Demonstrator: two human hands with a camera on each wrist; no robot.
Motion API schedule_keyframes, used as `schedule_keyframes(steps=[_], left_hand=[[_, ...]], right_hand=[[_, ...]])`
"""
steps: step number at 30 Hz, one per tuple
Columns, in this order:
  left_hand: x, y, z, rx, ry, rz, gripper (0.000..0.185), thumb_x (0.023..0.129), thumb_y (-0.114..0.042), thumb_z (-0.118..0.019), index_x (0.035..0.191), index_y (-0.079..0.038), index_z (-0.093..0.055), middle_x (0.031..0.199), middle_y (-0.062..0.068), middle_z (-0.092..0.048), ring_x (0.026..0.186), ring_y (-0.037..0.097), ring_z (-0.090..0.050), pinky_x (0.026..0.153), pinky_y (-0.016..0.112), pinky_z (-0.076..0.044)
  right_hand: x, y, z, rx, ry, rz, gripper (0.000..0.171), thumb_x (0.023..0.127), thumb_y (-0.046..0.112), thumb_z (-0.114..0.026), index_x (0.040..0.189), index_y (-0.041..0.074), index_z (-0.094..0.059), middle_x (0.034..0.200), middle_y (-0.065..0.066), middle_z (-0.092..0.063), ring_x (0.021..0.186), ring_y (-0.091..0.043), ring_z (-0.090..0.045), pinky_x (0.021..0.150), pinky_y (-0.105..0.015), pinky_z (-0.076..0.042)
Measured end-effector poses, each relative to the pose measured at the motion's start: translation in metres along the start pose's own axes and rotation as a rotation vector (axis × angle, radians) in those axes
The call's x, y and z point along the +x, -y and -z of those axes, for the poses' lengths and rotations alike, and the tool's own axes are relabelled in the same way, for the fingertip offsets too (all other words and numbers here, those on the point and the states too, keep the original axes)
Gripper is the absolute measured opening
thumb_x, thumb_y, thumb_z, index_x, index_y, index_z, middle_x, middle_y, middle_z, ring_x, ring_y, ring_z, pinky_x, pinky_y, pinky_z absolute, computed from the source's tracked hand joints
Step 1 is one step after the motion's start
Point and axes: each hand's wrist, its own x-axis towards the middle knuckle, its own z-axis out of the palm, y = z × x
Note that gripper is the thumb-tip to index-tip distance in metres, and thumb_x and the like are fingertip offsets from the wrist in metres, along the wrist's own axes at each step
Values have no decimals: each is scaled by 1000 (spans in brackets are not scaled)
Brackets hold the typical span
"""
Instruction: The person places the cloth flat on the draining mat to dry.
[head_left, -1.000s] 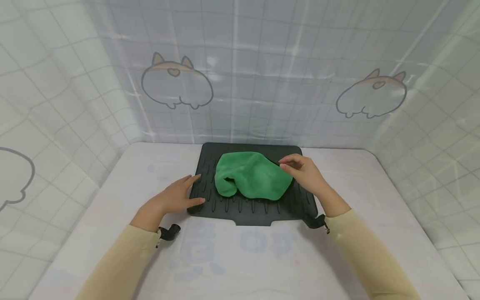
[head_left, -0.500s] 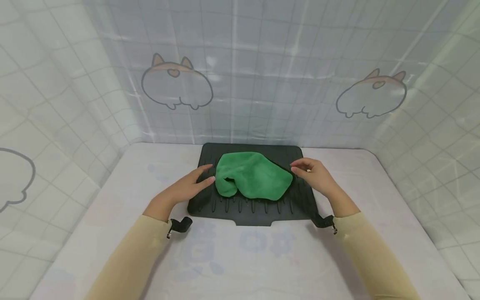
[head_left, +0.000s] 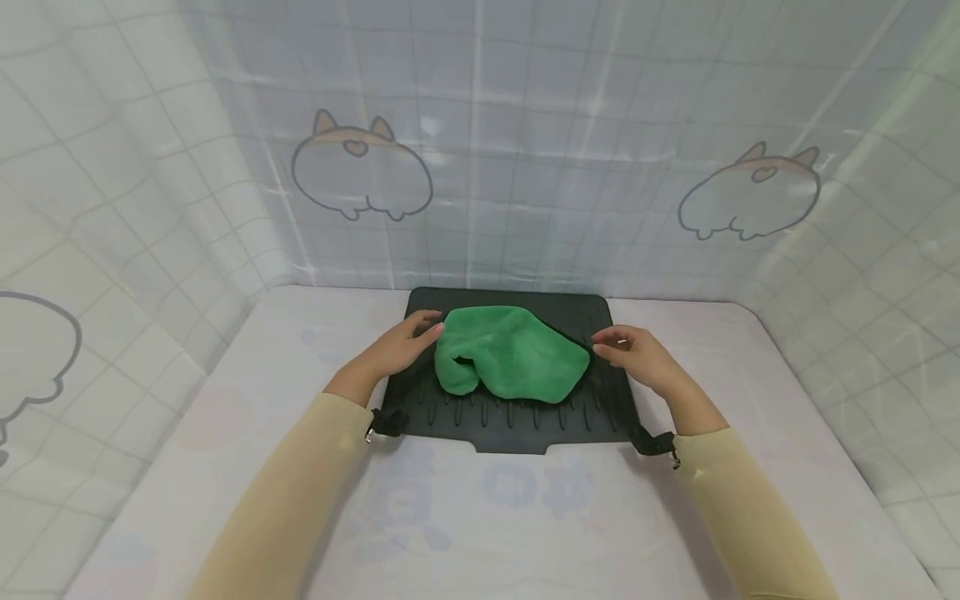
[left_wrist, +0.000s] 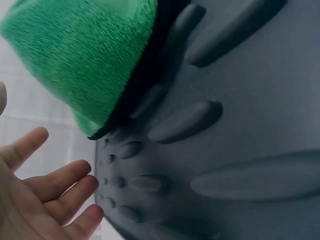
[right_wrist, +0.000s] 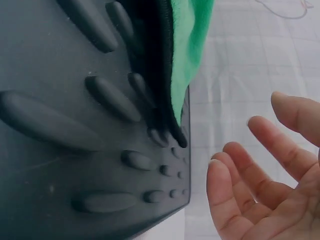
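Note:
A crumpled green cloth (head_left: 510,352) lies on a black ridged mat (head_left: 510,417) at the back middle of the table. My left hand (head_left: 405,342) hovers at the cloth's left edge, fingers relaxed and holding nothing; its fingers (left_wrist: 60,192) show beside the cloth (left_wrist: 85,55) in the left wrist view. My right hand (head_left: 633,354) sits at the cloth's right edge, fingers loosely spread and empty. The right wrist view shows those fingers (right_wrist: 250,185) apart from the cloth (right_wrist: 192,45) and the mat (right_wrist: 65,150).
The table (head_left: 487,517) has a white printed cover. Tiled curtain walls with cartoon prints (head_left: 360,167) close it in at the back and both sides. Bare tabletop lies in front of the mat and to its left and right.
My left hand moved forward from the mat's left front edge up to the cloth's left side. My right hand drew back off the cloth to its right edge. The view shifted slightly.

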Motion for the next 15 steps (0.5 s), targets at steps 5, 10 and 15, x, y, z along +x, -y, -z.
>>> schedule_keyframes(steps=[5,10,15], left_hand=[[14,5,-5,40,-6,21,61,108,-48,-39,157,-13,-31,152,24,-40,138,43,-40,109,61,-34],[20,6,-11,61,-3,9,58,108,-43,-41,156,-10,-33,153,23,-40,139,42,-40,110,58,-35],[21,3,-14,70,4,7,59,108,-44,-42,155,-10,-35,159,19,-34,144,41,-32,114,58,-29]], right_hand=[[3,-8,-5,51,32,-40,43,103,25,-61,135,-3,-57,135,-24,-57,116,-40,-60,97,-50,-50],[7,-11,-9,53,55,-74,44,103,25,-60,137,-4,-54,134,-26,-55,115,-41,-60,96,-50,-51],[9,-12,-12,64,96,-85,45,103,24,-59,138,-5,-52,136,-29,-52,118,-42,-57,96,-50,-51]])
